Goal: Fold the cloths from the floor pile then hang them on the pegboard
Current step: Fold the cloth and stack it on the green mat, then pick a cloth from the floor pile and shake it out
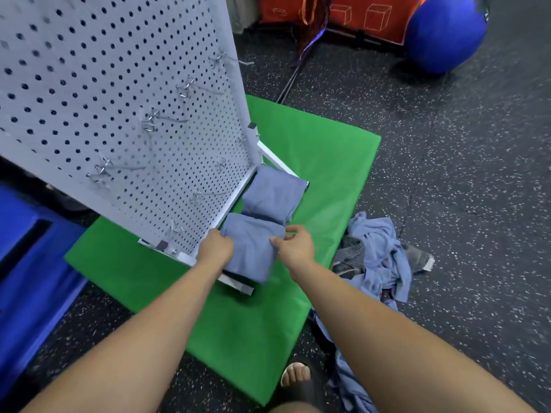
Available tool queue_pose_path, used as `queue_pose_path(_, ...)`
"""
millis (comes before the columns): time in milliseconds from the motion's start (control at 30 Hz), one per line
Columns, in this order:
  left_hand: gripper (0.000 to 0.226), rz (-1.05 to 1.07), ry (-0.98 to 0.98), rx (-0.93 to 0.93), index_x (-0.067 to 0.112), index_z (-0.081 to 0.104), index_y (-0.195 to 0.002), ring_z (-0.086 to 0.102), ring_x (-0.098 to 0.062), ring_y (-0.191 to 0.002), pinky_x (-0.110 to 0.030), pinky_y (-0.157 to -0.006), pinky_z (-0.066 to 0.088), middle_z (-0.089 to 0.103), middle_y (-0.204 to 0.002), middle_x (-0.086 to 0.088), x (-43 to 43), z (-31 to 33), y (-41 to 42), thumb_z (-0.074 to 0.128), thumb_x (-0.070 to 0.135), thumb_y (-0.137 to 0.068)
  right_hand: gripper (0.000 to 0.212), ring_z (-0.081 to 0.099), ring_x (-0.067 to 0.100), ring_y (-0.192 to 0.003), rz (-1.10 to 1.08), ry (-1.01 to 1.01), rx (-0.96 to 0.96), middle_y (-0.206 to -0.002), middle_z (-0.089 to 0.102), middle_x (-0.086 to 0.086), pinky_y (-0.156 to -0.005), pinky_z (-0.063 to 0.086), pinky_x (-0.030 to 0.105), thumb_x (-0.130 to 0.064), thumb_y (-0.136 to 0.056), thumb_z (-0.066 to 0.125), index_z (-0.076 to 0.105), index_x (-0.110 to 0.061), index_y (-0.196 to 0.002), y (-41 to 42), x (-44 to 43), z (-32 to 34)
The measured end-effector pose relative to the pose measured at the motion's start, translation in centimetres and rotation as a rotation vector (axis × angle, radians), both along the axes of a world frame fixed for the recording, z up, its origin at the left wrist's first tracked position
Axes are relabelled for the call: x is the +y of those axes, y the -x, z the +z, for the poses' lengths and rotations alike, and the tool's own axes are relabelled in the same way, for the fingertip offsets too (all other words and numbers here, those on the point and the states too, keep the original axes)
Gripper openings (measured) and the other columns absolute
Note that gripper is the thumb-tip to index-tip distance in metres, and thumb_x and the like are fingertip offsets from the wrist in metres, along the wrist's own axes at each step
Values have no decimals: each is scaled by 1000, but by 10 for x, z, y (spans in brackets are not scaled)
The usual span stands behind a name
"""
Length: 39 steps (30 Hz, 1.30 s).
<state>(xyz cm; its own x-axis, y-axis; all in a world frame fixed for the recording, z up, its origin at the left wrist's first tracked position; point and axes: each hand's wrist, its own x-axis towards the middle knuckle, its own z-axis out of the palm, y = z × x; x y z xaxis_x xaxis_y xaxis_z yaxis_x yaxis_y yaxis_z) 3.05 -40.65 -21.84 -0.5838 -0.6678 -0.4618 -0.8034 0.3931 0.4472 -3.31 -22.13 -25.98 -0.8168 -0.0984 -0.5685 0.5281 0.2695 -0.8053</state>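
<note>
A folded blue cloth (pixel 250 248) hangs low at the bottom right of the white pegboard (pixel 119 99). My left hand (pixel 215 247) grips its left edge and my right hand (pixel 295 244) pinches its right edge. A second folded blue cloth (pixel 272 195) hangs just beyond it, by the pegboard's lower corner. The floor pile of blue and grey cloths (pixel 378 257) lies crumpled to the right of the green mat (pixel 313 174). Several metal hooks (pixel 155 122) stick out of the pegboard with nothing on them.
The pegboard's white metal base frame (pixel 238 286) rests on the green mat. A blue ball (pixel 444 34) and an orange box (pixel 366 13) stand at the back right. A blue bin (pixel 32 257) is at the left. My sandalled foot (pixel 296 378) is at the mat's near edge.
</note>
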Motion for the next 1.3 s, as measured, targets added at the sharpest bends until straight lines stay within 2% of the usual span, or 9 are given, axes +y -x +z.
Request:
queue_pose_path(200,20,-35,44,64,7,56,-125,59,-35,-98,-41,-82,46,66,-116,-20,-7,-10,8,49,14,-107,44,77,34,-91,76,-2,2,-97,75,7,-84,63,57,-7,-86,77,59,-17,-125,4,3,10)
queue_pose_path(333,17,-62,85,83,9,55,-123,57,-33,-92,-39,-76,43,67,-113,-20,-10,-16,8,51,13,-107,50,73,26,-93,186,-12,-10,-100,74,-5,-88,60,45,-10,-89,80,52,-28,-126,4,25,13)
queue_pose_path(467,37,-112,206,142,16,53,-136,50,-39,-128,-53,-103,47,53,-142,-17,-1,-13,7,60,15,-100,44,72,27,-99,297,-29,-27,-111,72,2,-96,61,50,-16,-89,79,59,-23,-127,-1,47,12)
queue_pose_path(600,35,-330,315,140,19,62,-128,47,-38,-128,-51,-106,41,53,-138,-13,38,-8,3,64,17,-93,22,77,27,-93,307,-85,34,-97,77,6,-90,63,51,-15,-95,70,67,-21,-116,-13,93,14)
queue_pose_path(767,30,-574,251,212,18,67,-120,55,-39,-117,-49,-100,45,64,-123,-13,110,-24,-6,69,17,-90,13,76,21,-82,300,-289,113,-90,78,1,-76,62,39,-15,-96,66,69,-20,-108,-28,175,10)
queue_pose_path(900,32,-736,175,238,22,67,-120,58,-34,-113,-46,-95,47,68,-119,-4,173,-43,-17,70,17,-89,13,74,24,-80,284,-384,53,-84,76,2,-79,62,42,-17,-93,63,67,-23,-103,-51,234,-15)
queue_pose_path(1067,27,-942,-12,150,23,64,-113,65,-30,-100,-45,-85,54,69,-102,2,234,-79,-31,69,16,-87,13,67,25,-86,243,-525,4,-89,72,1,-74,47,32,-20,-92,67,68,-18,-105,-91,282,-41)
queue_pose_path(1233,28,-1132,-142,-30,24,60,-118,67,-25,-92,-45,-81,56,64,-90,10,278,-115,-47,69,22,-92,54,63,29,-99,443,-716,-121,-111,60,3,-75,46,38,-50,-80,79,55,-16,-114,-133,307,-78)
queue_pose_path(1300,31,-1173,-170,-91,24,60,-123,68,-23,-91,-46,-84,58,68,-91,9,290,-125,-53,70,23,-94,54,60,31,-106,525,-780,-115,-121,53,5,-79,47,38,-50,-83,78,55,-16,-119,-142,312,-88)
